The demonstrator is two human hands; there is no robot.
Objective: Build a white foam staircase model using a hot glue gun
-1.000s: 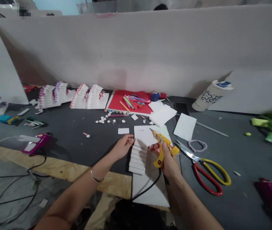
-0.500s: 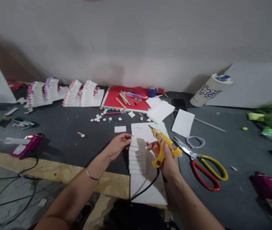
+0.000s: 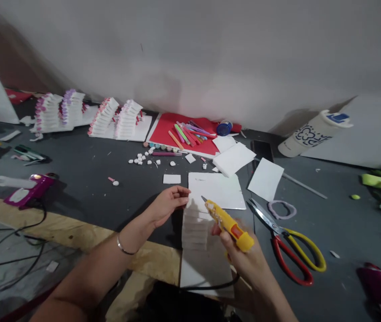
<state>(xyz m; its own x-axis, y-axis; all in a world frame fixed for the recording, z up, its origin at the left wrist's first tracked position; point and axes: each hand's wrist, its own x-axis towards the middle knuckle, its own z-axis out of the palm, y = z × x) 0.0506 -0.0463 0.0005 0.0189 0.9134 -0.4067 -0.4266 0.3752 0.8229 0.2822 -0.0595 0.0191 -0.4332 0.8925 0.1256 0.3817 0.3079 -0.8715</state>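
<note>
In my right hand (image 3: 247,250) is a yellow hot glue gun (image 3: 225,219), its metal nozzle tilted up and left over a row of overlapping white strips (image 3: 194,235). My left hand (image 3: 166,206) is at the left side of the row, thumb and fingers pinched at the edge of the uppermost white piece (image 3: 195,201). The strips lie step-wise on a long white board (image 3: 203,268). Behind them lies another flat white sheet (image 3: 217,190). A black cord runs from the glue gun across the near end of the board.
Large scissors (image 3: 277,230) with red and yellow handles lie right, beside a lilac ring (image 3: 282,209). A tumbler (image 3: 312,134) stands at the back right. Coloured pens (image 3: 190,134) lie on red sheets. Tiered white models (image 3: 128,120) stand back left; a purple glue gun (image 3: 31,190) is near left.
The glue gun has turned from leaning upright to lying lower, its nozzle moving left and down toward the strips. My left hand stays at the strip's edge. The camera view has shifted slightly.
</note>
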